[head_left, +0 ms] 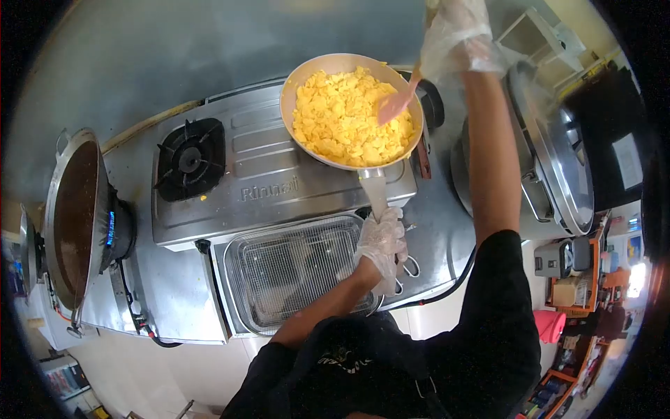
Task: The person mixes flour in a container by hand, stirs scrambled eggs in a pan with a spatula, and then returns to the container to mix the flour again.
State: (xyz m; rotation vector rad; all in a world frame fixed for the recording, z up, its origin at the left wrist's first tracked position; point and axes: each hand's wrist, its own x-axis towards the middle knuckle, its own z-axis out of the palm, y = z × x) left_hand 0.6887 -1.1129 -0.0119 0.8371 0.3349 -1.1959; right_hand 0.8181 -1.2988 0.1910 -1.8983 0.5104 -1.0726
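Gripping the pan (349, 112) handle, left hand (382, 241) steadies at 6 o'clock; right hand (457, 35), closed on the spatula (395, 103), should fold eggs (345, 119) gently from 3 o'clock.

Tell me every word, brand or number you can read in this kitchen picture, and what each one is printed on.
"Rinnai": embossed on the front of the steel gas stove, below the pan of scrambled egg.
White print on the person's dark shirt: too blurred to read.
Packages on the shelves at the right: too small to read.
Nothing else legible.
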